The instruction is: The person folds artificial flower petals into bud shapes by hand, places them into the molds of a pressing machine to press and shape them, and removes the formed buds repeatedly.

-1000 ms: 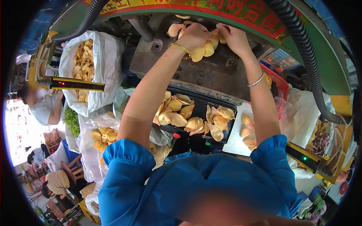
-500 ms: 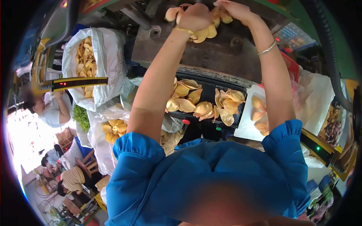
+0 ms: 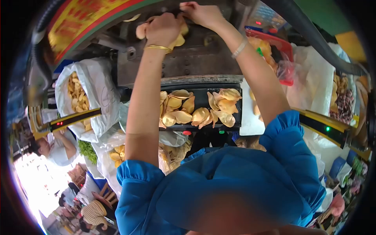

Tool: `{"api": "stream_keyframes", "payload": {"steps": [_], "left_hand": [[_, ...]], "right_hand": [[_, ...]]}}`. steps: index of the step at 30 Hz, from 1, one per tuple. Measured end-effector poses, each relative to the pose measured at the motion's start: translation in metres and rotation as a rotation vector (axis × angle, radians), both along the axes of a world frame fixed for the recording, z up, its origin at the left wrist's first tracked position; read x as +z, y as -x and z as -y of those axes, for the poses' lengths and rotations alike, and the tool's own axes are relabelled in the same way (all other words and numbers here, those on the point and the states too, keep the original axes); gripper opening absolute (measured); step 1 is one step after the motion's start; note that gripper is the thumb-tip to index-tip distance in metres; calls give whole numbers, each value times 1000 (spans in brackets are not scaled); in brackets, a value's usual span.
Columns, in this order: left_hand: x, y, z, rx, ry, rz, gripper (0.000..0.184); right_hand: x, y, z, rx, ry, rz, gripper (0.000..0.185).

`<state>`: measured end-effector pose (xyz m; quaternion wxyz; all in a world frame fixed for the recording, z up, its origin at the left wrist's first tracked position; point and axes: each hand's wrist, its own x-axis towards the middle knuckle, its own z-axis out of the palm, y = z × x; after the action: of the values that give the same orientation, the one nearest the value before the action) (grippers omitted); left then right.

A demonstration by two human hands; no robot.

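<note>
Both arms stretch up to the dark metal plate point(image 3: 176, 66) of a machine. My left hand point(image 3: 163, 28), with a gold bangle at the wrist, is closed over tan, petal-like pieces point(image 3: 179, 40); its fingertips are hidden behind the hand. To the right, my right hand point(image 3: 201, 15) has its fingers drawn together, and whether a piece is between them is too small to tell. One piece point(image 3: 141, 30) shows left of my left hand. Below the plate, a black tray point(image 3: 200, 96) holds several similar pieces point(image 3: 182, 116) in loose clusters.
A white sack point(image 3: 103, 84) of tan pieces stands at left. Yellow-black sensor bars point(image 3: 76, 118) flank the arms. A red basket point(image 3: 288, 53) sits right of the plate, with a control panel point(image 3: 268, 15) above. A co-worker point(image 3: 60, 147) is at far left.
The view has turned and shifted, so the plate and tray appear farther left. My right hand has moved slightly away from the pieces, while my left hand stays over them.
</note>
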<state>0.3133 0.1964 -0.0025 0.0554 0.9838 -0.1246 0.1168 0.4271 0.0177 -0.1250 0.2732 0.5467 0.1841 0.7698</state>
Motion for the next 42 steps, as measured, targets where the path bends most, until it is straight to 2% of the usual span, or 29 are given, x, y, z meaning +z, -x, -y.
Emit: {"api": "stream_keyframes", "payload": {"steps": [1,3,4,6,8,9,11,13,14,16,17,21,22,26,27,29,31,34,37,41,42], "left_hand": [[-4,2,-6,62,-91,106,39],[-16,10,-6,109,-261,341,25],[-7,21,-6,141,-276,337,25],[15,54,-10,52,128,479,18],[26,88,-23,-65,669,228,15],[31,103,-25,-83,662,241,15],[30,125,-26,65,1024,18,19],[22,142,-25,96,1111,-12,20],[20,148,-21,81,1191,-42,20],[23,140,-9,17,1383,-49,21],[22,139,-8,9,1408,-31,21],[-4,176,-25,186,1741,-537,19],[-9,181,-27,177,1736,-543,19],[-29,189,-34,147,1733,-690,15],[-31,190,-37,166,1746,-686,15],[-29,193,-46,-20,1401,-667,14],[-22,185,-43,-261,1046,-623,13],[-15,178,-43,-196,1165,-656,13],[-21,195,-60,-45,1256,-725,14],[-31,194,-51,61,1390,-542,15],[-32,197,-50,61,1391,-556,15]], "right_hand": [[22,6,-18,145,-69,-114,50],[106,97,-20,661,-667,-1936,45],[125,112,-24,692,-642,-1949,45],[145,129,-26,278,-604,-2099,37],[96,115,-19,1020,-719,-1626,35],[112,134,-15,1023,-722,-1600,35],[137,196,-13,1033,-970,-1536,40],[134,242,-34,1369,-1159,-2042,35],[124,259,-42,1357,-1180,-2040,35],[107,265,-48,1292,-1540,-2112,32],[108,262,-47,1271,-1509,-2115,32],[100,277,-48,712,-719,-1428,25],[98,284,-49,706,-725,-1421,25],[93,308,-46,1119,-1077,-1801,18],[100,304,-39,1091,-1091,-1784,17],[116,295,-35,1045,-1158,-1779,17],[126,274,-31,993,-861,-2330,10],[130,266,-26,958,-972,-2346,9],[109,274,-42,976,-1115,-2423,8],[65,274,-48,1309,-1514,-2374,10],[66,278,-47,1298,-1532,-2373,10]]}}
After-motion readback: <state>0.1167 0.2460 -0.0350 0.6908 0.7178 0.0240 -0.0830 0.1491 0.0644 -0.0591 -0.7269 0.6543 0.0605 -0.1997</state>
